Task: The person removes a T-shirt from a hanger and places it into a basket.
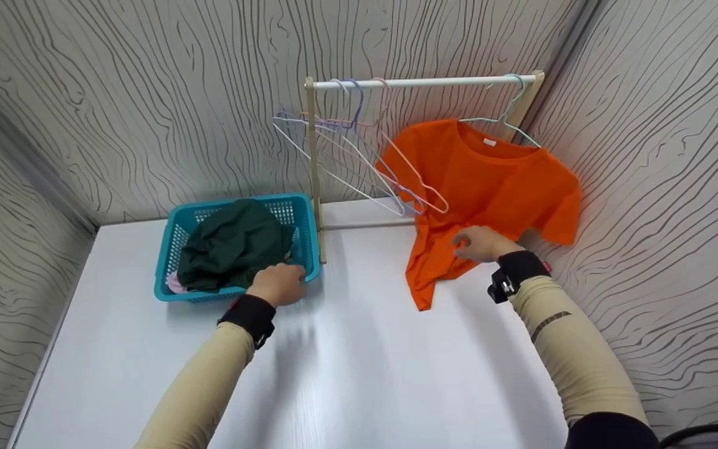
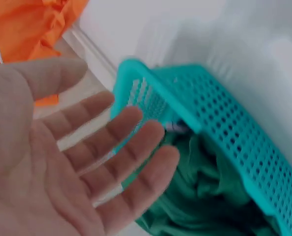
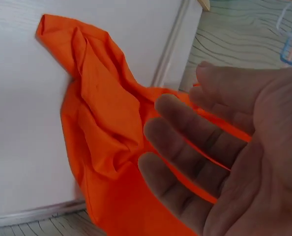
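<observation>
An orange T-shirt (image 1: pixel 490 181) hangs from a mint-green hanger (image 1: pixel 508 112) at the right end of the rack, its lower part bunched on the white table. In front of that hem is my right hand (image 1: pixel 482 243), its fingers relaxed and slightly bent, holding nothing; the right wrist view shows the bunched orange cloth behind the fingers. My left hand (image 1: pixel 277 284) hovers at the near right corner of a teal basket (image 1: pixel 309 218). In the left wrist view its fingers are spread and the palm holds nothing. A crumpled dark green garment (image 1: pixel 234 243) fills much of the basket.
Several bare hangers (image 1: pixel 359 118), white, purple and pink, hang toward the left of the rack's white rod (image 1: pixel 434 82). A wooden post (image 1: pixel 314 162) stands beside the basket. A bit of pink cloth (image 1: pixel 175 284) shows at the basket's left. Patterned walls enclose the table (image 1: pixel 359 362).
</observation>
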### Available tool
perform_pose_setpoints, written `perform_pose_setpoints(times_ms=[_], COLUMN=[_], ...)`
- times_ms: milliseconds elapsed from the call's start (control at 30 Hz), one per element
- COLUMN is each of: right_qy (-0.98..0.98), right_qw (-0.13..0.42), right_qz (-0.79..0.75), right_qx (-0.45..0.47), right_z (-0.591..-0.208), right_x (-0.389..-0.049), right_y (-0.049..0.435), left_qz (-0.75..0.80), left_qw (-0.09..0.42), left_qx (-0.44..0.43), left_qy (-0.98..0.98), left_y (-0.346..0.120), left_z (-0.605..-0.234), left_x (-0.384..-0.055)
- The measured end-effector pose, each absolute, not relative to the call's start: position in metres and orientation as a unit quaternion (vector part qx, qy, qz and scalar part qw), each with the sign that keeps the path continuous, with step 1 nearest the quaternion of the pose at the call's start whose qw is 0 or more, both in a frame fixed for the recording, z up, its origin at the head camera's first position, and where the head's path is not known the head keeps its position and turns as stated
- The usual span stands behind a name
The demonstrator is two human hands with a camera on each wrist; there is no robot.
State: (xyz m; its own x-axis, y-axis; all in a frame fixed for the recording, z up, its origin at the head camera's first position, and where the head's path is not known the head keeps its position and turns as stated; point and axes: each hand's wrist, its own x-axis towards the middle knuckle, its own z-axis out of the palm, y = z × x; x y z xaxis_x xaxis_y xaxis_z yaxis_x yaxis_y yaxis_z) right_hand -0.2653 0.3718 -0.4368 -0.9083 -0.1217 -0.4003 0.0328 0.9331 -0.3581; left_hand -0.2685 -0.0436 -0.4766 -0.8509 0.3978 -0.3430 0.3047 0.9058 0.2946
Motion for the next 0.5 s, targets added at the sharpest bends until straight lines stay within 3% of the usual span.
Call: perform_pose_setpoints(times_ms=[233,500], right_qy=[0.971,0.984], right_qw=[0.174,0.043], right_qz=[-0.160,-0.135], right_qx=[0.045,0.110], right_z=[-0.380,-0.341], right_x=[-0.290,-0.313], right_y=[0.415,0.440], left_qz=[0.146,0.156], left_qw=[0.253,0.280], left_qx=[0.195,0.171], left_qy=[0.936,0.932], left_y=[-0.038,-0.043], left_z=[-0.499,-0.515], left_x=[-0.246,-0.236])
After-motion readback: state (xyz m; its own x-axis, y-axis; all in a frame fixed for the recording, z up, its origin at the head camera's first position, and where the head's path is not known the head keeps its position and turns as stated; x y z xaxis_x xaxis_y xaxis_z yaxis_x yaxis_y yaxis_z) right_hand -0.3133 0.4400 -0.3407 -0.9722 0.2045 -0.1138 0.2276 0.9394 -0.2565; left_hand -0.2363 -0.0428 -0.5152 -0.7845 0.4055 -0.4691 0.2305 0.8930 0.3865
